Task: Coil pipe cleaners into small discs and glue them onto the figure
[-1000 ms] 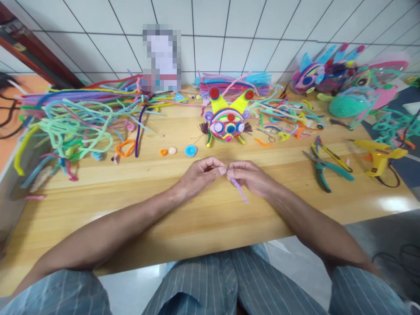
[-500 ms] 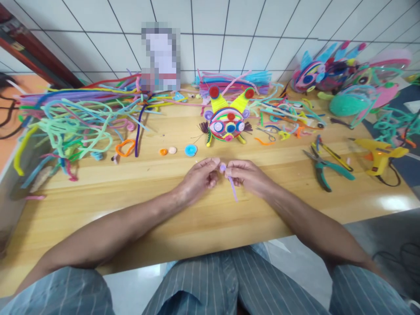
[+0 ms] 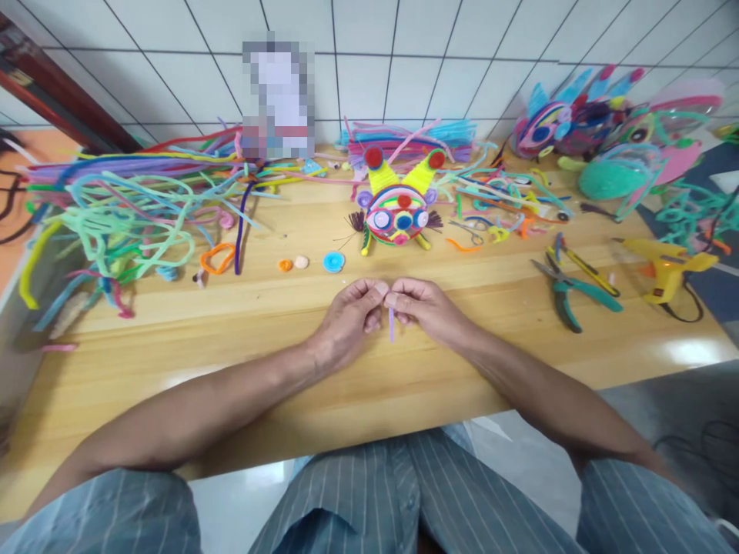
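Observation:
A light purple pipe cleaner [image 3: 392, 327] hangs down between my two hands, its upper end hidden by the fingertips. My left hand [image 3: 359, 312] pinches at that end with thumb and forefinger. Closed on it from the other side is my right hand [image 3: 416, 302], its thumb meeting the left one. Just beyond the hands stands a colourful pipe-cleaner animal head [image 3: 398, 215] with yellow ears tipped in red. To the left of it lie a blue coiled disc [image 3: 333, 262], a pale pink coil [image 3: 301, 262] and an orange coil [image 3: 285, 265].
Tangled pipe cleaners [image 3: 132, 215] heap at the left. Teal-handled pliers [image 3: 577, 292], a yellow utility knife [image 3: 592, 271] and a yellow glue gun [image 3: 663, 269] lie at the right. Small scissors [image 3: 470, 228] rest near loose scraps. Finished-looking animal figures [image 3: 617, 146] stand far right.
My hands have come together at the fingertips, covering the small purple coil seen before. The pipe cleaner's loose tail now hangs straighter and shows shorter.

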A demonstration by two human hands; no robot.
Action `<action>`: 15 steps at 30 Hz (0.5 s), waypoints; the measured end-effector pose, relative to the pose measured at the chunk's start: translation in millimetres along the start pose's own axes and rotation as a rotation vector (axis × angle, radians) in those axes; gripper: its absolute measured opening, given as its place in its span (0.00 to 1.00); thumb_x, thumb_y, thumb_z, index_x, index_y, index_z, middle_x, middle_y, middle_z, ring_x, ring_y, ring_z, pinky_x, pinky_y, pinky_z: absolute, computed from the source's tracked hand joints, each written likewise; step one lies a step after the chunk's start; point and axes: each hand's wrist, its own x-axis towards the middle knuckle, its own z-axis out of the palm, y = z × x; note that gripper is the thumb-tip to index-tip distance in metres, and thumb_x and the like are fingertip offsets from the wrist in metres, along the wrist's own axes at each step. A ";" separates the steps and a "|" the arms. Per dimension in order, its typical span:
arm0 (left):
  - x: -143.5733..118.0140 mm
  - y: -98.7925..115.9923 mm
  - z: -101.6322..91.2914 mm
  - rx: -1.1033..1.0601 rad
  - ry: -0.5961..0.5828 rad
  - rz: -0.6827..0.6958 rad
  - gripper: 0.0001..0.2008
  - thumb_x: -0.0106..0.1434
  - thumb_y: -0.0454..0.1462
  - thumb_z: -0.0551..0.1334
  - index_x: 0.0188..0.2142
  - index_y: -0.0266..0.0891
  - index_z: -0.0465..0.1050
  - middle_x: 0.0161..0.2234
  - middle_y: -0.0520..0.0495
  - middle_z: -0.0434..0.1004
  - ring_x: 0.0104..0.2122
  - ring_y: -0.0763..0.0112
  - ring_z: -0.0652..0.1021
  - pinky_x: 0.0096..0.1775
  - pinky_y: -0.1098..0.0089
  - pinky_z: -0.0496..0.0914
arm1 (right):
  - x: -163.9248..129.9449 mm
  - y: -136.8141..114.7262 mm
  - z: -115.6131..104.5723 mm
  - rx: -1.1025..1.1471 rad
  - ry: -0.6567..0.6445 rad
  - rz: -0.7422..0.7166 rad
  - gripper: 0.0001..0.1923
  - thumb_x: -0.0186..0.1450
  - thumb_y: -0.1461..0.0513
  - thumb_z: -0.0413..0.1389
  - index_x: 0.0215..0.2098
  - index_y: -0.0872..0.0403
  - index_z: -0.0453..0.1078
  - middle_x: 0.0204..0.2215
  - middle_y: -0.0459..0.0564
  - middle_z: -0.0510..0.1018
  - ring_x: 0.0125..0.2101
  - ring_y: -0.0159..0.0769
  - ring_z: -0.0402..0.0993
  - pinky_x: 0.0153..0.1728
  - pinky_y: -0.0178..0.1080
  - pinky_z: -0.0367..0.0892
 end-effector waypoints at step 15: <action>1.9 3.2 -2.4 0.045 -0.018 0.032 0.19 0.56 0.47 0.75 0.31 0.37 0.72 0.19 0.59 0.62 0.18 0.82 0.59 0.23 0.75 0.54 | -1.1 0.4 0.1 -0.016 0.000 0.011 0.17 0.61 0.50 0.65 0.28 0.53 0.69 0.18 0.39 0.67 0.20 0.26 0.60 0.23 0.33 0.54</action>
